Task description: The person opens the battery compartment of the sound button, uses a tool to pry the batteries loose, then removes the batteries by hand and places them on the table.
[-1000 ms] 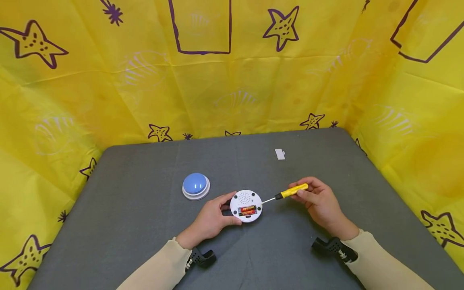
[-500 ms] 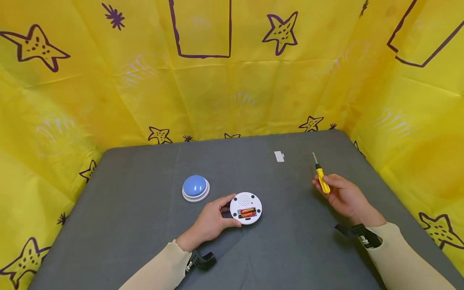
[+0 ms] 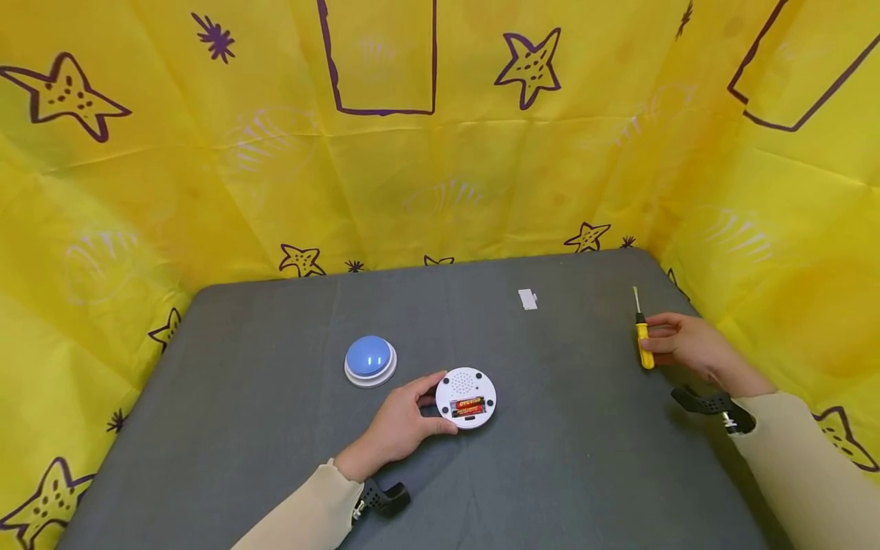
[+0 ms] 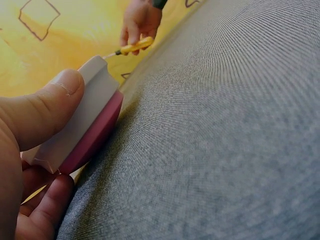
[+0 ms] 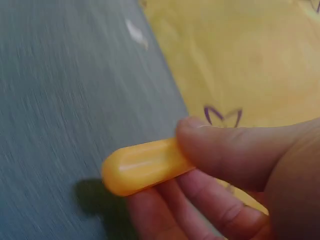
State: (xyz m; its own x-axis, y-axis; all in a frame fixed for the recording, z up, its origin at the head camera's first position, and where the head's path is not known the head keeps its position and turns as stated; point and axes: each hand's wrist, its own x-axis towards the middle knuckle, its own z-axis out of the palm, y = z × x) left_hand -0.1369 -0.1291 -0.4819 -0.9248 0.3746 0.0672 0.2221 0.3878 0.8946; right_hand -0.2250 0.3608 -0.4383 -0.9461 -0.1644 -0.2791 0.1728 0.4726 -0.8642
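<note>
At the left, a glossy blue dome button on a white round base (image 3: 369,360) is sitting upright on the grey woven cloth tabletop (image 3: 275,428), apart from either hand. To its right, the left hand (image 3: 399,424) is gripping the edge of a white round plastic device (image 3: 462,380), thumb on the near side and fingers on the far side, with its underside facing up and a smooth pink dome (image 4: 97,131) facing down towards the cloth. That device is looking light and stiff, probably a little slippery on the dome, so its rim is offering the surest hold. In its uncovered compartment two red-and-black cylindrical batteries (image 3: 468,407) are lying side by side, near small dark round feet and a patch of speaker holes. Farther right and back, a small white flat plastic cover (image 3: 528,299) is resting on the cloth, likely thin and best pinched by its edges. At the far right, the right hand (image 3: 694,347) is pinching a yellow-handled screwdriver (image 3: 645,344), its slim metal shaft pointing away; the rounded handle is seeming rigid and light. Beyond, a yellow printed fabric backdrop (image 3: 777,176) is hanging in shallow creases.
</note>
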